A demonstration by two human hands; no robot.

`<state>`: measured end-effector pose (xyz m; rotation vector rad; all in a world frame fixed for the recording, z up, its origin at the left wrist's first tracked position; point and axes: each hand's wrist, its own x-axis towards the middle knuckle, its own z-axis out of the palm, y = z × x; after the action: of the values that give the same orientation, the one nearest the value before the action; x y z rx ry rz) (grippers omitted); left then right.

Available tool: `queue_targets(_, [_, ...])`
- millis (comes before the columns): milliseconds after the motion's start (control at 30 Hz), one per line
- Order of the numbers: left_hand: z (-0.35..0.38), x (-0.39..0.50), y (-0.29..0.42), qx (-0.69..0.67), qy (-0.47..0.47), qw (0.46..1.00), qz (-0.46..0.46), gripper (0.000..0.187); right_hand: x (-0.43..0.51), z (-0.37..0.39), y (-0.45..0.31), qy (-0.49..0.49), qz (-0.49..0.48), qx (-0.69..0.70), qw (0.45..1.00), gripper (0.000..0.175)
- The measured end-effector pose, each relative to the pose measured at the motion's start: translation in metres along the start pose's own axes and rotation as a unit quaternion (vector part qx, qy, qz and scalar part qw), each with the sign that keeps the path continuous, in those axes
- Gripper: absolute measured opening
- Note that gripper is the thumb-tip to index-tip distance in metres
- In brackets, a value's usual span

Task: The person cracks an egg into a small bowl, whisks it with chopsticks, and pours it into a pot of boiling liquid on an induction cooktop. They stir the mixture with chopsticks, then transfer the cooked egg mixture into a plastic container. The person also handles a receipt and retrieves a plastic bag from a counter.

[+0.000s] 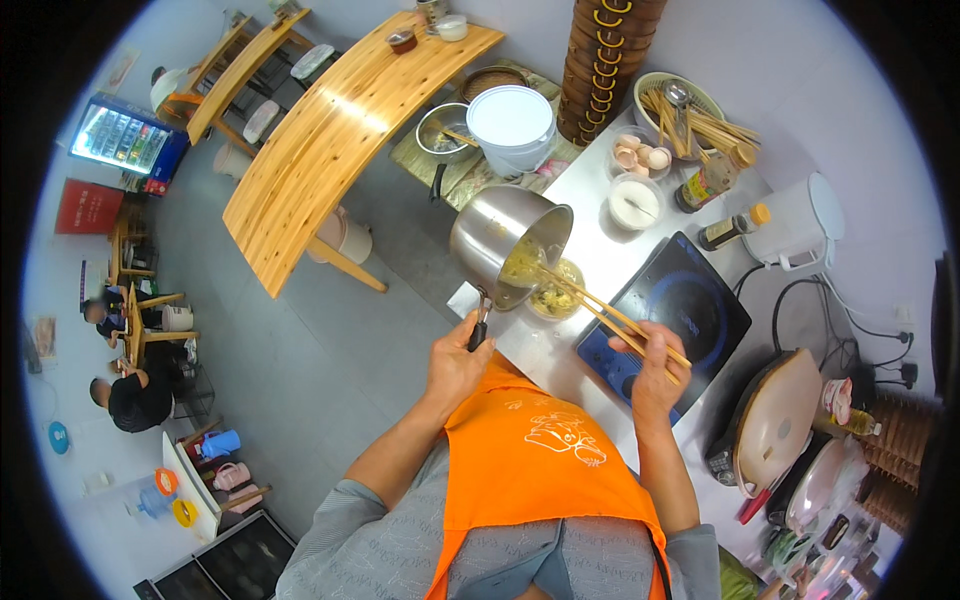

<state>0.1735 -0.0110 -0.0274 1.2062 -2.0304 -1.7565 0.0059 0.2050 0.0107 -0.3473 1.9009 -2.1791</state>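
My left hand (454, 363) grips the handle of a stainless steel pot (491, 232), which is tipped on its side with its mouth facing right. Yellowish food and liquid (523, 262) lie inside near the rim. Under that rim stands a bowl (557, 309) with yellowish, greenish food in it. My right hand (657, 367) holds a pair of long wooden chopsticks (611, 315), their tips at the pot's mouth. Just beneath my right hand is a black and blue induction cooker (675, 315) on the steel counter (592, 225).
Beyond the cooker stand sauce bottles (726, 229), a container of white granules (634, 202), eggshells (640, 155) and a basket of chopsticks (697, 124). A lidded white bucket (512, 127) and stacked bamboo steamers (607, 67) are farther off. Electric pans (780, 427) lie right. People sit at far left.
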Motion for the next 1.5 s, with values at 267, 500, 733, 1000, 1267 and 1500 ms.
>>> queue_targets(267, [-0.002, 0.000, 0.013, -0.010, -0.010, 1.000, -0.008, 0.052, 0.011, 0.019, 0.011, -0.008, 0.061, 0.046, 0.997, 0.029])
queue_targets(500, [-0.003, -0.004, 0.052, -0.137, -0.073, 0.986, -0.066, 0.050, 0.027, 0.023, -0.008, -0.054, 0.000, 0.011, 0.998, 0.021])
queue_targets(733, [0.029, -0.001, 0.075, -0.140, -0.218, 0.960, -0.106, 0.048, 0.028, -0.034, -0.042, -0.022, -0.070, -0.102, 0.992, 0.015])
queue_targets(1000, [0.108, 0.000, 0.087, -0.113, -0.398, 0.903, -0.118, 0.038, -0.006, -0.108, -0.059, -0.026, -0.177, -0.398, 0.900, 0.017])
queue_targets(1267, [0.161, -0.016, 0.072, -0.077, -0.424, 0.893, -0.131, 0.026, -0.027, -0.150, -0.036, -0.011, -0.160, -0.427, 0.890, 0.022])
queue_targets(1500, [0.186, -0.030, 0.064, -0.099, -0.410, 0.897, -0.130, 0.028, -0.022, -0.166, -0.028, -0.027, -0.179, -0.441, 0.879, 0.022])
